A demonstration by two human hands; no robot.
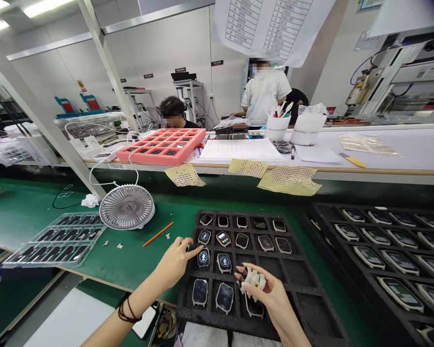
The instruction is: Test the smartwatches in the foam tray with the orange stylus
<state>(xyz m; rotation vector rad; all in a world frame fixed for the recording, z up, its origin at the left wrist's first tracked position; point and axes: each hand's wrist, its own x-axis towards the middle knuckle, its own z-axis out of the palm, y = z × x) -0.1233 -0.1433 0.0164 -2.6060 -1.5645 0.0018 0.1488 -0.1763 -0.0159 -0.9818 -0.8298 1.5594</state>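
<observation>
My left hand [175, 262] reaches over the left edge of a black foam tray [275, 265]. Its fingers are apart, with one stretched toward a lit smartwatch [203, 258] and a second watch [204, 236] just above it; I cannot tell whether it touches either. Over the tray's lower middle, my right hand [269, 291] is closed around a bunch of small off-white pieces [253, 279], whose exact kind is unclear. Below that hand lies a partly hidden watch [253, 308]. Another watch [223, 238] shows coloured icons, while several others in the compartments have dark screens.
More foam trays of watches [398, 231] are stacked at right. Left lie an orange pencil [158, 234], a round fan [127, 207] and a clear tray of black parts [58, 241]. The shelf ahead carries a pink foam tray [162, 144]. Other people are beyond.
</observation>
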